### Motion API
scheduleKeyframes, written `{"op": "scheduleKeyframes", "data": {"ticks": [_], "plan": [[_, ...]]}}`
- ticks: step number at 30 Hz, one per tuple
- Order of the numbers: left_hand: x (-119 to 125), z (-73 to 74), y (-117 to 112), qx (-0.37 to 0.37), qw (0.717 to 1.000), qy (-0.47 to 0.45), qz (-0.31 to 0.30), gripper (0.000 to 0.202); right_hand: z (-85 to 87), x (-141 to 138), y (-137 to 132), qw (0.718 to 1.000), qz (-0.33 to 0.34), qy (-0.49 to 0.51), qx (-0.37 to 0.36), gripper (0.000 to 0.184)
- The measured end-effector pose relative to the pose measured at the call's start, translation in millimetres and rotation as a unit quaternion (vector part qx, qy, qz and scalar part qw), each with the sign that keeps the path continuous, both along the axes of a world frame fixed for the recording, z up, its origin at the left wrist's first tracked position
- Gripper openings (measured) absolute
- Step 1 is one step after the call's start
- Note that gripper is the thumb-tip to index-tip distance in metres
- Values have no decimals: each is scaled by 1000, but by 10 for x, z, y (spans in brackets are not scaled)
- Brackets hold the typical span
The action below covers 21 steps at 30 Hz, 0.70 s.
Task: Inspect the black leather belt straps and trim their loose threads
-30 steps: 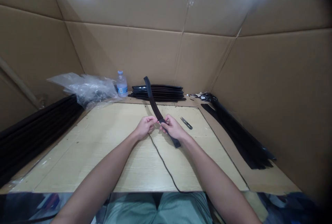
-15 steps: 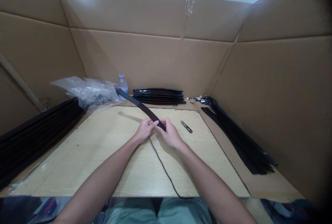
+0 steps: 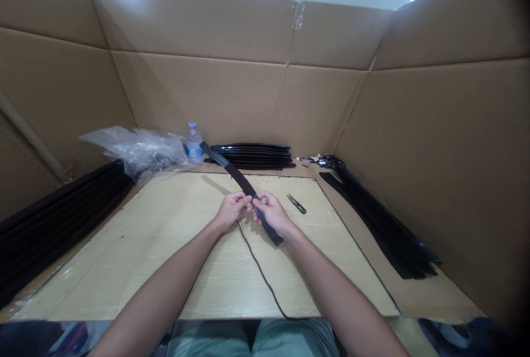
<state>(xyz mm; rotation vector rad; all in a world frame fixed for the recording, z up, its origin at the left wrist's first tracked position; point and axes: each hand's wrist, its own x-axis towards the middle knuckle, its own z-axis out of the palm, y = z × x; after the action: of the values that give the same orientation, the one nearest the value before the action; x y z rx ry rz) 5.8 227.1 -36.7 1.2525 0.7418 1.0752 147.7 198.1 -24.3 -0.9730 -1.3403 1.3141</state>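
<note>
A dark, flat strap (image 3: 239, 176) slants from near the bottle down toward me, with a brownish middle and greyer end sections. My left hand (image 3: 231, 211) pinches its left edge between thumb and fingers. On the other edge, my right hand (image 3: 272, 212) is closed on the strap, thumb on top. The strap's lower end hangs past my right fingers, above the board. From below my left hand a thin dark cord (image 3: 260, 268) runs to the board's front edge; whether my fingers hold it is hidden. Thread snips (image 3: 297, 203) lie right of my right hand.
A stack of dark strips (image 3: 252, 156) lies at the back beside a water bottle (image 3: 194, 144) and clear plastic bags (image 3: 144, 153). Long black strips line the left (image 3: 62, 224) and right (image 3: 376, 219) sides. Cardboard walls (image 3: 199, 86) enclose the pale board (image 3: 144, 257).
The strap has shifted toward me and to the right between my hands. Its lower end now sticks out beyond my right fingers, and my right thumb presses on its face.
</note>
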Motion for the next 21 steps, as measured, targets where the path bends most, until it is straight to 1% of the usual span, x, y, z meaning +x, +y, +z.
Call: {"op": "scheduleKeyframes", "data": {"ticks": [4,9,15,21], "plan": [[13,24,-33,-1,1000,1,-18,33,3,24,8,1000,-13,12,-22,32],[24,33,-60,-7,999,-21,-41,31,24,53,7,999,-18,8,-29,35],[12,-4,-43,-22,999,-28,-40,33,36,64,-6,1000,-21,-5,-21,36],[-3,3,-6,-46,997,-39,-40,42,25,53,-31,1000,-4,-15,1,33]]}}
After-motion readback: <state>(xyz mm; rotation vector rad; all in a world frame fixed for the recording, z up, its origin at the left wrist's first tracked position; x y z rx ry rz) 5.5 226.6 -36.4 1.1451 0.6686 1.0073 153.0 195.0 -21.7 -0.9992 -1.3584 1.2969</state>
